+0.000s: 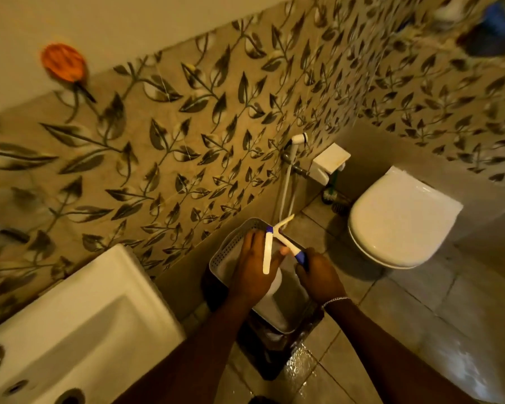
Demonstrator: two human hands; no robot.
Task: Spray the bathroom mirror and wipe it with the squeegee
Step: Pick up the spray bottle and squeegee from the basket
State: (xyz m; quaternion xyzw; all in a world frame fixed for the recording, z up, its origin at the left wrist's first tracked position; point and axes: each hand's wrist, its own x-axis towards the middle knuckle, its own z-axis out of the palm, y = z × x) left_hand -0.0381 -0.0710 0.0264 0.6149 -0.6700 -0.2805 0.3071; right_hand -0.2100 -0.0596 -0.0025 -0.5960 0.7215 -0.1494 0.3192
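A white squeegee (pixel 283 242) with blue joints is held over a grey perforated basket (pixel 231 243) that sits on a dark stool. My right hand (pixel 318 277) grips its blue handle end. My left hand (pixel 252 266) lies under one white blade arm, fingers fairly straight, thumb against the handle. A white rounded object (pixel 271 287), possibly the spray bottle, lies in the basket, partly hidden under my left hand. The mirror is not in view.
A white sink (pixel 85 316) fills the lower left. A closed white toilet (pixel 397 220) stands at the right, with a hand sprayer (pixel 299 139) and a toilet brush (pixel 331 195) by the leaf-patterned wall. An orange soap dish (pixel 63 62) hangs upper left. The floor tiles near the stool (pixel 301 365) are wet.
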